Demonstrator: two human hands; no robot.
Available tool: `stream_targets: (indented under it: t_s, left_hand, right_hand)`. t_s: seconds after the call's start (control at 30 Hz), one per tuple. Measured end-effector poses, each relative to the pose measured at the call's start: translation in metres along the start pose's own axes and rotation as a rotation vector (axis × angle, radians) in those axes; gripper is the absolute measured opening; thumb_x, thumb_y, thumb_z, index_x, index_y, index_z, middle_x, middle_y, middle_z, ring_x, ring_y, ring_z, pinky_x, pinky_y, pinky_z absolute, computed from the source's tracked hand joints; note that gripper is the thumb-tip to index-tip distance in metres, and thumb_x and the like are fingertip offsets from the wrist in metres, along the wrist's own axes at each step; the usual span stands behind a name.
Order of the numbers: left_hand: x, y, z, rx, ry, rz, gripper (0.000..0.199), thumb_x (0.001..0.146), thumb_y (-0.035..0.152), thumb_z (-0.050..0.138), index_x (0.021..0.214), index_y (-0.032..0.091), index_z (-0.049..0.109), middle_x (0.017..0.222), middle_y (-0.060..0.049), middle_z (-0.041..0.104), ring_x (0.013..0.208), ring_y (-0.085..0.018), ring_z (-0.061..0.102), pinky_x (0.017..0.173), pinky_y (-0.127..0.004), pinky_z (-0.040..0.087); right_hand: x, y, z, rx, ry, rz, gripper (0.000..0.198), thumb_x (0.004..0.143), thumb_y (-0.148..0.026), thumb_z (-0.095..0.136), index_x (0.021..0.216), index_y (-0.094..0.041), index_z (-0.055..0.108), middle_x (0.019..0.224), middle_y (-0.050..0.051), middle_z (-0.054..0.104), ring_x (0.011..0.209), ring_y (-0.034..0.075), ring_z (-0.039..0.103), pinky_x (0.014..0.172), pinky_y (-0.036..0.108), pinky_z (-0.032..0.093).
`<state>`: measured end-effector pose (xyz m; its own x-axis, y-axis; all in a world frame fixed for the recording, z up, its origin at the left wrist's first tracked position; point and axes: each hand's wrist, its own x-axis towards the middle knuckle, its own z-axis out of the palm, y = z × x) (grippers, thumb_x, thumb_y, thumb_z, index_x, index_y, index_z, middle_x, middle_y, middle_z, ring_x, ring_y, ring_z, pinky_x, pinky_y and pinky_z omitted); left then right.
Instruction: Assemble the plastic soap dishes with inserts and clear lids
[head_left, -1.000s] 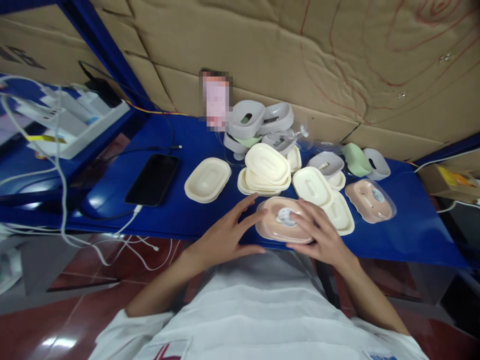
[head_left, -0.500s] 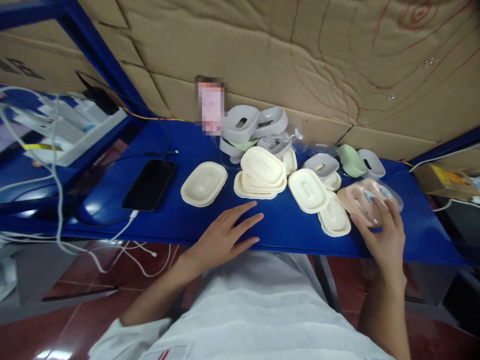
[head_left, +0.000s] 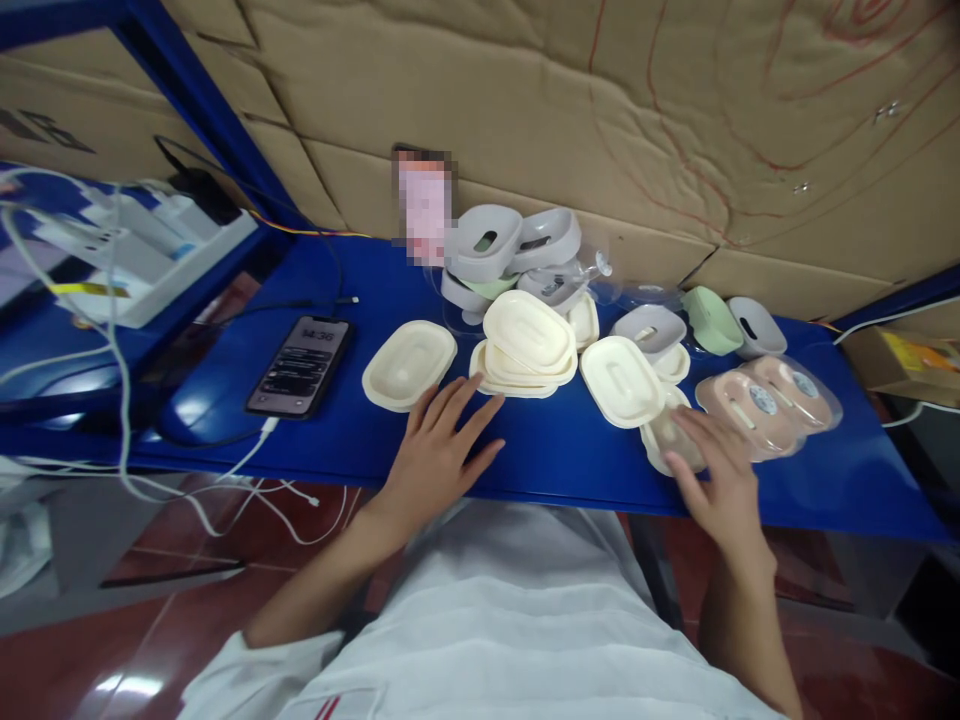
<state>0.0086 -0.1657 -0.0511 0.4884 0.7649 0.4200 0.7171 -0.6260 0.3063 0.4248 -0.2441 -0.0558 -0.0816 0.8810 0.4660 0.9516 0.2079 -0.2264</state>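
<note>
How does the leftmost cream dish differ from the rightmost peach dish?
The cream dish is pale and shows no sticker; the peach dish is pinkish, with a round sticker showing. The cream dish looks bare, while the peach dish has clear plastic around it. Both are rounded oblongs on the blue table.

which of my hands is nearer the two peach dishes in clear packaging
Right. Your right hand is at the near-left side of the peach dishes, over a cream tray; your left hand is farther left, beside stacked cream trays.
</note>
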Motion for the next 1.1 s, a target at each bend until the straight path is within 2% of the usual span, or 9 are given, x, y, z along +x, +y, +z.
stream_targets:
  t_s: [0.1, 0.17, 0.33, 0.43, 0.57, 0.7, 0.87, 0.97, 1.1]
  left_hand:
    - [0.001, -0.002, 0.002, 0.051, -0.044, -0.017, 0.062, 0.108, 0.044, 0.06, 0.166, 0.026, 0.045, 0.17, -0.017, 0.047, 0.157, -0.042, 0.045, 0.129, -0.07, 0.032]
    - [0.002, -0.002, 0.002, 0.051, -0.073, 0.014, 0.059, 0.11, 0.044, 0.059, 0.164, 0.025, 0.047, 0.166, -0.016, 0.053, 0.153, -0.041, 0.05, 0.13, -0.071, 0.028]
    - [0.002, -0.001, -0.003, 0.054, -0.075, 0.046, 0.041, 0.111, 0.036, 0.056, 0.149, 0.022, 0.062, 0.147, -0.015, 0.068, 0.134, -0.034, 0.065, 0.126, -0.063, 0.039]
    - [0.003, -0.001, -0.005, 0.058, -0.065, 0.083, 0.036, 0.11, 0.033, 0.056, 0.144, 0.022, 0.065, 0.142, -0.014, 0.07, 0.128, -0.033, 0.067, 0.121, -0.058, 0.045]
    - [0.001, -0.002, -0.004, 0.036, -0.077, 0.095, 0.038, 0.11, 0.031, 0.058, 0.146, 0.023, 0.063, 0.149, -0.015, 0.066, 0.134, -0.034, 0.064, 0.122, -0.06, 0.043]
    - [-0.001, -0.003, -0.002, 0.05, -0.026, -0.011, 0.04, 0.108, 0.032, 0.06, 0.148, 0.026, 0.062, 0.158, -0.016, 0.06, 0.145, -0.036, 0.057, 0.127, -0.068, 0.033]
    - [-0.003, -0.005, 0.003, 0.139, 0.088, -0.172, 0.048, 0.107, 0.037, 0.061, 0.154, 0.027, 0.057, 0.156, -0.017, 0.061, 0.145, -0.039, 0.057, 0.127, -0.073, 0.028]
    - [-0.004, -0.006, 0.006, 0.147, 0.087, -0.189, 0.05, 0.107, 0.039, 0.061, 0.156, 0.028, 0.054, 0.154, -0.016, 0.064, 0.142, -0.038, 0.06, 0.128, -0.072, 0.027]
    - [-0.006, -0.008, 0.005, 0.151, 0.071, -0.203, 0.048, 0.108, 0.035, 0.06, 0.155, 0.028, 0.056, 0.153, -0.015, 0.065, 0.14, -0.036, 0.062, 0.128, -0.07, 0.029]
  right_hand:
    - [0.015, -0.033, 0.013, -0.008, -0.074, -0.117, 0.057, 0.103, -0.044, 0.068, 0.156, -0.03, 0.056, 0.152, 0.013, 0.065, 0.14, 0.035, 0.06, 0.117, 0.056, 0.045]
    - [0.029, -0.047, 0.02, -0.055, -0.092, -0.166, 0.06, 0.103, -0.043, 0.07, 0.159, -0.029, 0.053, 0.153, 0.013, 0.065, 0.142, 0.034, 0.06, 0.121, 0.055, 0.04]
    - [0.053, -0.065, 0.031, -0.103, -0.054, -0.199, 0.053, 0.106, -0.036, 0.065, 0.157, -0.024, 0.054, 0.145, 0.014, 0.07, 0.133, 0.031, 0.066, 0.119, 0.05, 0.038]
    - [0.056, -0.068, 0.035, -0.101, -0.006, -0.166, 0.047, 0.106, -0.035, 0.064, 0.152, -0.023, 0.059, 0.14, 0.014, 0.072, 0.128, 0.031, 0.067, 0.115, 0.049, 0.042]
    - [0.055, -0.069, 0.038, -0.144, 0.033, -0.165, 0.034, 0.106, -0.032, 0.063, 0.14, -0.024, 0.067, 0.133, 0.013, 0.073, 0.124, 0.03, 0.068, 0.114, 0.051, 0.043]
    - [0.056, -0.073, 0.034, -0.142, 0.089, -0.182, 0.024, 0.106, -0.027, 0.062, 0.128, -0.024, 0.072, 0.115, 0.009, 0.076, 0.111, 0.027, 0.071, 0.112, 0.05, 0.046]
    - [0.052, -0.076, 0.027, -0.072, 0.223, -0.123, 0.024, 0.106, -0.027, 0.059, 0.126, -0.026, 0.073, 0.113, 0.01, 0.074, 0.108, 0.028, 0.071, 0.102, 0.049, 0.052]
    - [0.042, -0.071, 0.025, -0.004, 0.298, -0.09, 0.024, 0.106, -0.028, 0.056, 0.124, -0.025, 0.072, 0.111, 0.011, 0.072, 0.108, 0.03, 0.07, 0.099, 0.051, 0.054]
    - [0.026, -0.065, 0.029, 0.146, 0.313, -0.158, 0.017, 0.103, -0.028, 0.056, 0.114, -0.027, 0.069, 0.102, 0.009, 0.071, 0.1, 0.029, 0.071, 0.095, 0.054, 0.056]
